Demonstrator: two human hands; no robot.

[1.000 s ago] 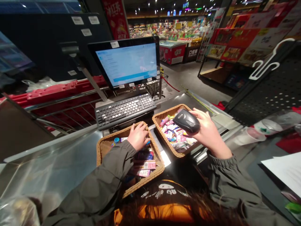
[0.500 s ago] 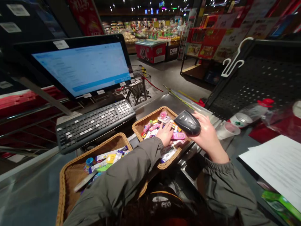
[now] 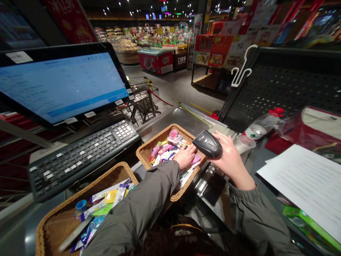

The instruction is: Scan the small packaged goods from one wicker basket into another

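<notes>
My right hand [image 3: 229, 158] is closed around a black barcode scanner [image 3: 208, 143], held just above the right edge of a wicker basket [image 3: 149, 146] full of small colourful packets. My left hand [image 3: 187, 156] reaches into that basket, fingers curled over the packets near a pink item [image 3: 196, 158]; whether it grips one is hidden. A second wicker basket [image 3: 50, 220] with more packets sits at the lower left, under my left sleeve.
A black keyboard [image 3: 80, 154] and a lit touchscreen monitor [image 3: 61, 83] stand to the left. White paper sheets [image 3: 306, 185], a plastic cup [image 3: 244, 143] and a bottle [image 3: 262, 124] lie right. A black perforated panel [image 3: 282, 89] rises behind. A shopping trolley [image 3: 141, 97] stands beyond the steel counter.
My left hand left the near basket and reached across into the far basket. The view swung right. The scanner stayed in my right hand.
</notes>
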